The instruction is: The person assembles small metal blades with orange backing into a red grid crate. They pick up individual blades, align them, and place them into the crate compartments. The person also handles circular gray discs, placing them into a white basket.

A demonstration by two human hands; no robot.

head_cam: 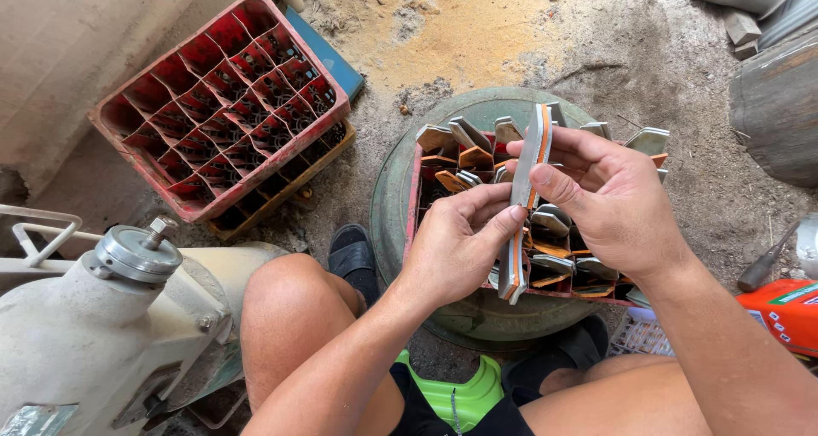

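Note:
Both my hands hold a long curved grey piece with an orange edge, seen edge-on and nearly upright. My left hand pinches its lower half, thumb against its side. My right hand grips its upper half, with the thumb pressing on its front. Under my hands a red crate holds several similar grey and orange curved pieces standing on edge. The crate rests on a round green drum lid.
A second red divided crate sits at upper left on the dirt floor. A cream metal machine stands at lower left by my knee. An orange box and a tool handle lie at right. Sawdust covers the ground beyond.

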